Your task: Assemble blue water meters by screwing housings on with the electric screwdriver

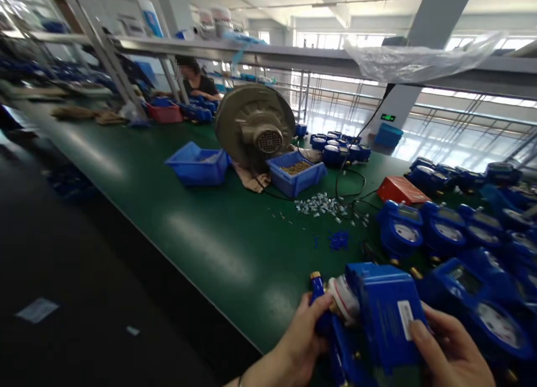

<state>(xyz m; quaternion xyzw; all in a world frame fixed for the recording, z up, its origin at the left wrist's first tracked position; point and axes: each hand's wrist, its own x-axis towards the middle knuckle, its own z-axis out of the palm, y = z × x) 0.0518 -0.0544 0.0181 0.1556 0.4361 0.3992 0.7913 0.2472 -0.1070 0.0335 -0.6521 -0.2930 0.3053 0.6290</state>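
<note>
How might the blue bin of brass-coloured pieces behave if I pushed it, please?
The blue bin looks stiff, given its straight sides. It may feel heavy for its size, since the pieces look metallic. Being open-topped, it could spill if tipped.

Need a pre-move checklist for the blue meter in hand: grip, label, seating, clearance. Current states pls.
1. Left hand gripping the blue pipe body: ok.
2. Right hand gripping the blue housing: ok, thumb at the white label.
3. Label legible: cannot tell, print too small.
4. Housing seated against the white-rimmed part: cannot tell, contact hidden.
5. Small blue pieces clear of both hands: ok, lying apart on the green tabletop.
6. Room beside the right hand: not ok, another meter sits close by.
</note>
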